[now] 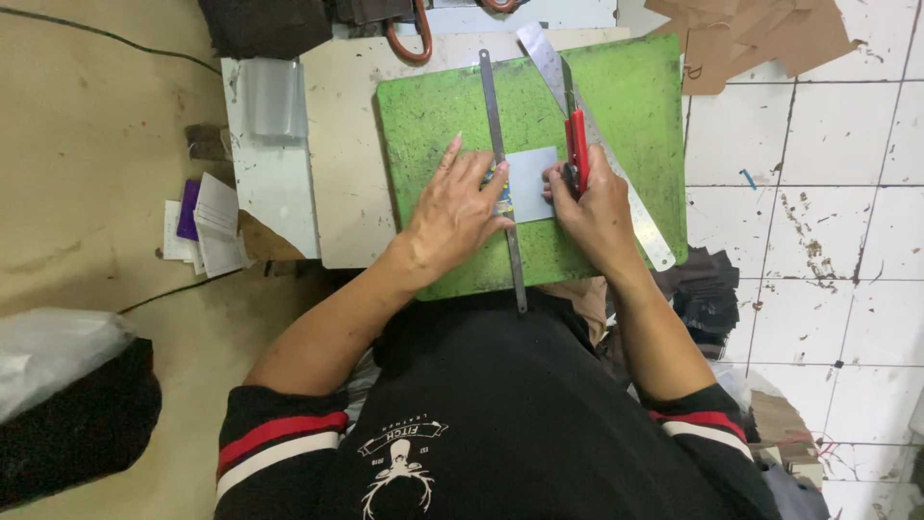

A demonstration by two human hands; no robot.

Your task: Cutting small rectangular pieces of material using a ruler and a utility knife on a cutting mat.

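The left hand [452,214] lies flat with fingers spread, pressing a narrow steel ruler [503,183] onto a small pale grey card [532,183]. The right hand [595,207] is closed around a red utility knife [577,144], just right of the card. Under both hands lies a scratched green cutting mat [433,116], and a wider metal ruler [630,202] rests beyond the right fingers.

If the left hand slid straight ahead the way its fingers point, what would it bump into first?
Probably the long thin steel ruler: the left hand already presses beside it, fingers angled up and right toward it. Past that lies bare green cutting mat.
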